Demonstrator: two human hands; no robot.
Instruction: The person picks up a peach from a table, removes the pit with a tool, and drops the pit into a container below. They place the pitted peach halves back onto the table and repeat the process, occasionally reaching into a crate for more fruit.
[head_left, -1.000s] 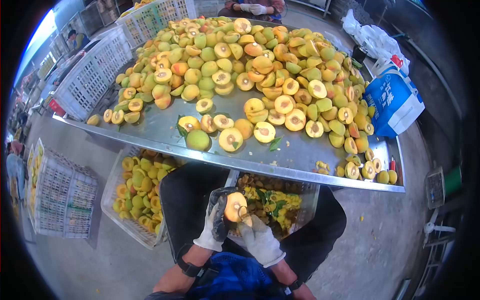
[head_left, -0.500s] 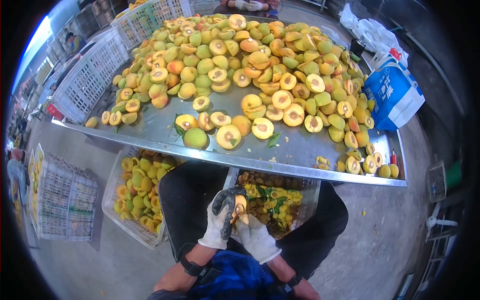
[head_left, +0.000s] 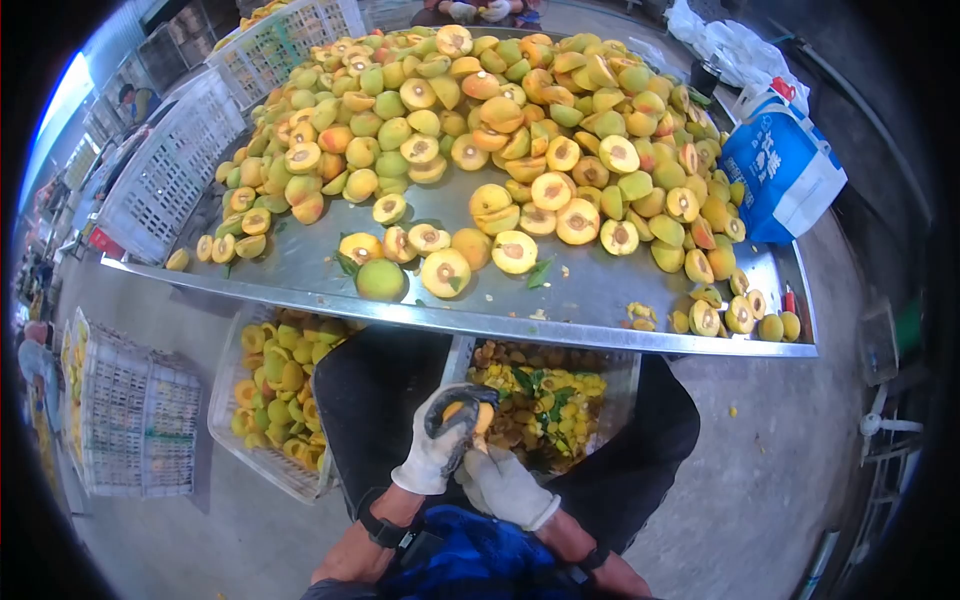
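Note:
My left hand [head_left: 438,440], in a white glove with dark-coated fingers, is curled around a peach half [head_left: 486,418]. Just below it, my right hand [head_left: 508,488] in a pale glove is closed with its fingertips against the fruit; whatever it grips is hidden. Both hands are over my lap, close to a crate [head_left: 625,405] of yellow peach scraps and leaves between my knees. In front of me, a metal table [head_left: 300,250] bears a large heap of halved peaches [head_left: 400,130], several with cut faces and pits showing.
A crate of peach halves [head_left: 285,375] stands on the floor left of my leg. Stacked crates [head_left: 135,415] are farther left. A white crate [head_left: 170,165] rests by the table's left side. A blue bag [head_left: 765,175] and a red-handled tool [head_left: 790,298] lie at the right. Another person's gloved hands [head_left: 480,10] show beyond.
The peach half has turned in my left hand, and its cut face shows less now. My hands remain close together. The view has shifted slightly.

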